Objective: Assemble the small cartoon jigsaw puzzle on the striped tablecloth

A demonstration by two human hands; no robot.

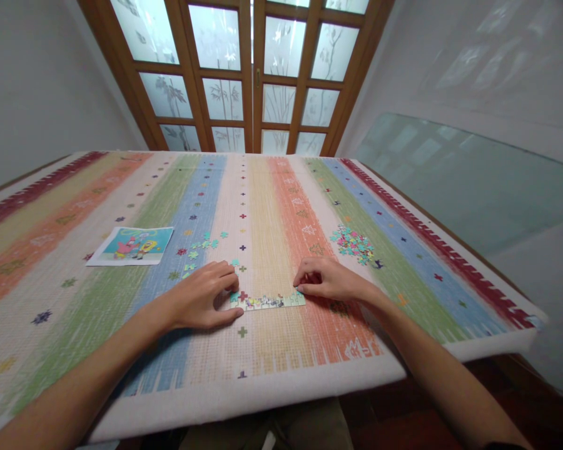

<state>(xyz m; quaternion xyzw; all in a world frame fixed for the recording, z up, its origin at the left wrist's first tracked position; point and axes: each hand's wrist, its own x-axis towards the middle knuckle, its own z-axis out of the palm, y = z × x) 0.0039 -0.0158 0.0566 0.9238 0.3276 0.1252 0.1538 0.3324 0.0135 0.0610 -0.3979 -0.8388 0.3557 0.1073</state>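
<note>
A short joined strip of jigsaw pieces (267, 302) lies on the striped cloth near the table's front edge. At its left end is my left hand (206, 295), thumb and fingers apart, touching the pieces and gripping nothing visible. My right hand (326, 279) pinches at the strip's right end, thumb and index finger together over a small teal piece (298, 290). Loose teal and green pieces (206, 242) are scattered beyond my left hand. A heap of mixed coloured pieces (353, 244) sits beyond my right hand.
A printed cartoon picture (134, 246) lies flat at the left on the striped tablecloth (263, 212). Past the table's far edge stand wooden doors with glass panes (216, 100). A glass panel (450, 181) is at the right wall.
</note>
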